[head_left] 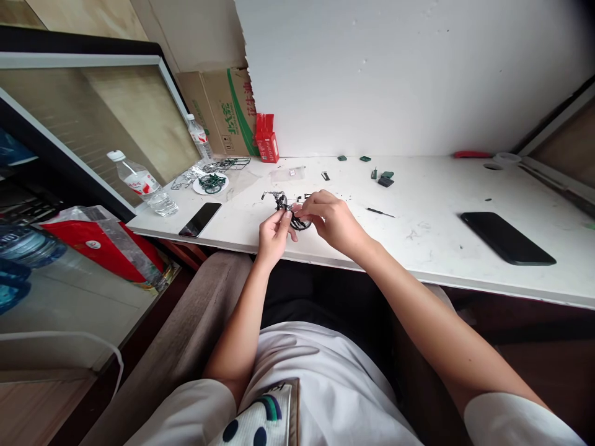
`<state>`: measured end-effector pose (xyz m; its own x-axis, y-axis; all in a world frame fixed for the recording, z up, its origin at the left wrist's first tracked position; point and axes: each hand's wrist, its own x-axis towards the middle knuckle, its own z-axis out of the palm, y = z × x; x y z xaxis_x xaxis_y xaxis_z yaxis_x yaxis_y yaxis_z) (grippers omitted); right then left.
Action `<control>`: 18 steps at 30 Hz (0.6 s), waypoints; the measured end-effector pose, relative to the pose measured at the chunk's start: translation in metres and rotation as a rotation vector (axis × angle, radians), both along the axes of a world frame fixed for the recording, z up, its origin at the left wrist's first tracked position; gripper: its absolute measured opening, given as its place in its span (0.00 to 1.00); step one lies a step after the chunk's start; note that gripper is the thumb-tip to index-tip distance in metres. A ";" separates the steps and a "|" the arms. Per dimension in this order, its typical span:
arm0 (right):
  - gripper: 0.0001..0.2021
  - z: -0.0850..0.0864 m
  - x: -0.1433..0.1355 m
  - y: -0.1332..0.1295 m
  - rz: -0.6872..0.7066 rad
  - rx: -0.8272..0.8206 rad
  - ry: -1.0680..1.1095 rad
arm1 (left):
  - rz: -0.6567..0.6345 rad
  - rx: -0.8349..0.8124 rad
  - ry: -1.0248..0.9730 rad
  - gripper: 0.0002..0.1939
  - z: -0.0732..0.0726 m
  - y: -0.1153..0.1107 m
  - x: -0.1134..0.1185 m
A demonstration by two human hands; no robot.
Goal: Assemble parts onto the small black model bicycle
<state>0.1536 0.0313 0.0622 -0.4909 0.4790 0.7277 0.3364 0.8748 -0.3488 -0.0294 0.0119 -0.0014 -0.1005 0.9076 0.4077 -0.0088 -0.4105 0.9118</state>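
Note:
A small black model bicycle is held over the table's front edge, its spoked wheel low and its handlebar end toward the upper left. My left hand grips it from the left, thumb on top. From the right, my right hand reaches in with fingertips pinched together against the model. Whatever lies between those fingertips is hidden. Tiny black parts lie just behind the hands. To the right rests a small black screwdriver.
The white table bears a black phone at left and a larger black slab at right. A white plate holds green model parts. A water bottle and a red box stand farther back. Dark green pieces lie behind.

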 end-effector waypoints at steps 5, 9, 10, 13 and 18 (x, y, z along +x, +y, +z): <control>0.17 0.001 0.005 0.006 0.068 0.051 -0.002 | -0.039 -0.016 -0.007 0.29 -0.001 0.000 -0.001; 0.18 0.001 0.008 0.008 0.122 0.051 -0.006 | -0.065 -0.014 0.018 0.29 0.001 -0.002 -0.002; 0.18 0.001 0.008 0.008 0.119 0.051 0.002 | -0.068 -0.011 0.027 0.29 0.001 -0.003 -0.001; 0.16 0.000 0.007 0.008 0.075 0.046 0.024 | -0.064 -0.003 0.039 0.29 0.003 -0.004 -0.001; 0.10 0.000 0.005 0.006 -0.008 -0.001 0.035 | -0.049 0.014 0.039 0.27 0.002 -0.004 -0.002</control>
<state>0.1589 0.0374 0.0620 -0.4613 0.4832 0.7441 0.3309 0.8719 -0.3610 -0.0311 0.0082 0.0006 -0.0402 0.9052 0.4231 0.0065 -0.4232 0.9060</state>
